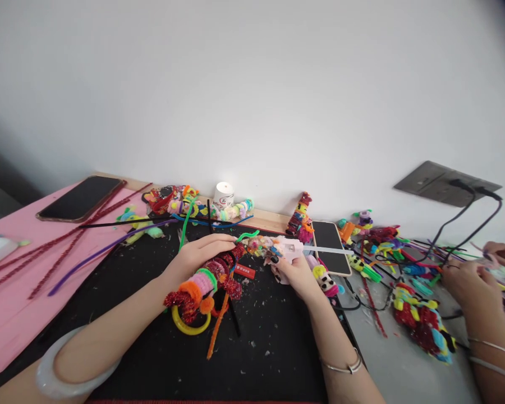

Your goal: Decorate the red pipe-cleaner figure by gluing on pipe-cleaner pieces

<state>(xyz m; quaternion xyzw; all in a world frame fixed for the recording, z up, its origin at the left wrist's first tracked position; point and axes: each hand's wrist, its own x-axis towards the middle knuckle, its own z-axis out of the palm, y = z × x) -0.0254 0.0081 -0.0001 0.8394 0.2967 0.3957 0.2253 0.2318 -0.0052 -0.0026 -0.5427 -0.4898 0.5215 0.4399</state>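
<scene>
A pipe-cleaner figure in red tinsel with pink, orange and green bands lies tilted over the black mat. My left hand grips its upper side; the thumb is hidden. A green pipe-cleaner end sticks out beyond the fingertips. In my right hand is a white hot glue gun, its nozzle end crusted with coloured bits and pointing left at the top of the figure. From its back a glue stick juts right. A yellow ring shows under the figure's lower end.
Pink sheet with a phone and loose pipe cleaners lies left. A paper cup and finished figures line the wall. Another phone, cables and several figures lie right, where another person's hands work. A socket plate holds plugs.
</scene>
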